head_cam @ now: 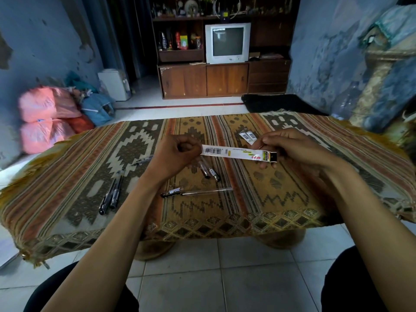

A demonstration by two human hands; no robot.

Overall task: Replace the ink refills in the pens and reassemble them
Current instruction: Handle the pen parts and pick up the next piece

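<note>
Both hands hold a long white refill packet (238, 153) level above the patterned cloth (281, 199): the left hand (177, 157) pinches its barcode end, the right hand (290, 149) grips the black-tipped end. Below lie 2 capped pens (111, 194) (side by side, at the left) and a clear pen barrel (202, 192).

Bare forearms, black trousers (360, 287)

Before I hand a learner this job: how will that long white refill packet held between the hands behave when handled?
The refill packet probably feels light: the left hand and right hand hold it only by its ends. It spans the gap without sagging, so it seems fairly stiff, perhaps from refills inside. Flat and glossy, it likely won't roll but may slip.
</note>
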